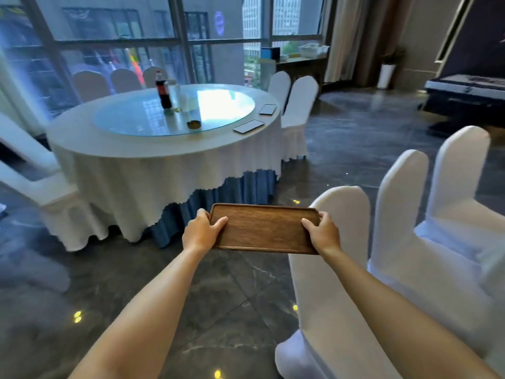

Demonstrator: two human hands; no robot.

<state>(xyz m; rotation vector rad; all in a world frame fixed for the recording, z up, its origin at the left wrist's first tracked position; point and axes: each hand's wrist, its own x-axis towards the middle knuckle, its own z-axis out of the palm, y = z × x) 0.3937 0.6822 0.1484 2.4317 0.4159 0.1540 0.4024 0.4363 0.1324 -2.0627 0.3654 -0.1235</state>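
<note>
The wooden tray (pixel 263 228) is a dark brown rectangle with rounded corners, a low raised rim and grain running along its length. It lies face up and roughly level, its long axis running left to right across the view, with the right end sitting slightly lower in the picture. It is held in the air above the dark stone floor (pixel 232 296), near the white-clothed round table (pixel 164 165) and just beside a white-covered chair (pixel 341 242) on the right. The left grip (pixel 200 232) holds the left short end, thumb laid on the upper face and fingers curled over the edge; the right grip (pixel 322 232) holds the right short end the same way.
</note>
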